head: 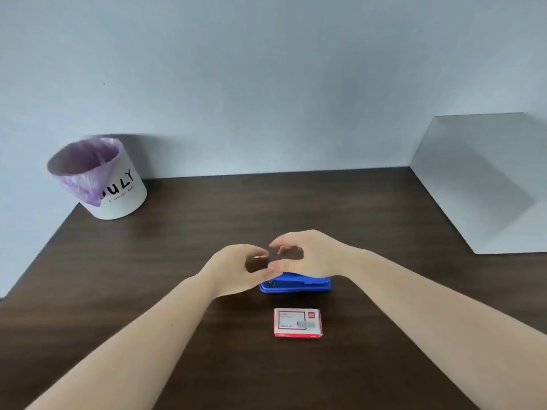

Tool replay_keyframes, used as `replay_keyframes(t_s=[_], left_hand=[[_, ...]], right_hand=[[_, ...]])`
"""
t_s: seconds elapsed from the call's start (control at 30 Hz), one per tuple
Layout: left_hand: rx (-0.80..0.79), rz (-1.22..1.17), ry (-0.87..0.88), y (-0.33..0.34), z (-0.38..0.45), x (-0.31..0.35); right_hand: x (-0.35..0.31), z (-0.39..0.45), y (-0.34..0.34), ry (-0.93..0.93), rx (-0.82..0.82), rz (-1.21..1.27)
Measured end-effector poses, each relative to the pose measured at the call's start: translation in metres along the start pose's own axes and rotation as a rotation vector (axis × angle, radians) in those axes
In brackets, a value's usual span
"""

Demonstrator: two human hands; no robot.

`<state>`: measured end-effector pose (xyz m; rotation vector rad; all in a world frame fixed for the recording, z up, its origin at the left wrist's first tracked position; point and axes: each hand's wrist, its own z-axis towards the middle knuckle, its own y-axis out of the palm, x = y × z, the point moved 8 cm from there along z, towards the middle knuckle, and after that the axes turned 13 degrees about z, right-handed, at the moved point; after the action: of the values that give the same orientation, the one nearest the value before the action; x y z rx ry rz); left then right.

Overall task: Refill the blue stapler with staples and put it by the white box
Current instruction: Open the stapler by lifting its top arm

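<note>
The blue stapler [299,284] lies closed on the dark wooden table [183,238], lengthwise left to right. My left hand [236,269] and my right hand [310,251] hover just above and behind it, fingers curled and apart, fingertips nearly meeting. Neither hand holds anything; my left thumb and right thumb sit close to the stapler's left end, and whether they touch it I cannot tell. A small red and white staple box [297,323] lies closed just in front of the stapler. The large white box [479,184] stands at the table's back right.
A white round bin [118,190] with a purple liner stands at the back left corner, near the table's left edge. A pale wall runs behind the table.
</note>
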<state>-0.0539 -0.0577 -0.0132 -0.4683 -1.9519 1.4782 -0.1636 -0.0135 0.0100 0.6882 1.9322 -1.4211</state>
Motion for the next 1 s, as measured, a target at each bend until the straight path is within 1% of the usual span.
replay_keyframes(t_s=[0.03,0.1,0.13,0.2,0.27,0.43,0.53,0.63,0.77,0.9,1.0], left_hand=[[-0.001,-0.043,0.0,0.007,-0.001,0.0],[0.069,-0.054,0.078,0.007,0.0,0.004],[0.123,-0.057,0.118,0.01,-0.001,0.005],[0.177,-0.077,0.166,0.02,-0.001,0.003],[0.224,-0.084,0.171,0.026,-0.002,0.0],[0.267,-0.161,0.131,0.03,-0.009,-0.003],[0.333,-0.115,0.09,0.032,-0.016,-0.005],[0.354,-0.097,0.036,0.03,-0.02,-0.008],[0.359,-0.113,0.059,0.026,-0.022,-0.01],[0.362,-0.093,0.041,0.028,-0.017,-0.016],[0.332,-0.094,0.044,0.03,-0.017,-0.016]], right_hand=[[0.003,0.0,0.008,-0.016,-0.014,0.038],[0.005,-0.001,0.013,-0.049,-0.001,0.051],[0.007,-0.002,0.017,-0.075,0.026,0.033],[0.01,-0.002,0.021,-0.142,0.098,0.001],[0.011,-0.004,0.021,-0.19,0.175,-0.036],[0.012,-0.01,0.023,-0.22,0.307,-0.087],[0.005,-0.016,0.026,-0.219,0.368,-0.139],[-0.005,-0.029,0.019,-0.219,0.482,-0.043],[-0.006,-0.05,-0.007,-0.23,0.61,0.073],[0.013,-0.068,-0.028,-0.246,0.688,0.263],[0.02,-0.074,-0.033,-0.306,0.675,0.393]])
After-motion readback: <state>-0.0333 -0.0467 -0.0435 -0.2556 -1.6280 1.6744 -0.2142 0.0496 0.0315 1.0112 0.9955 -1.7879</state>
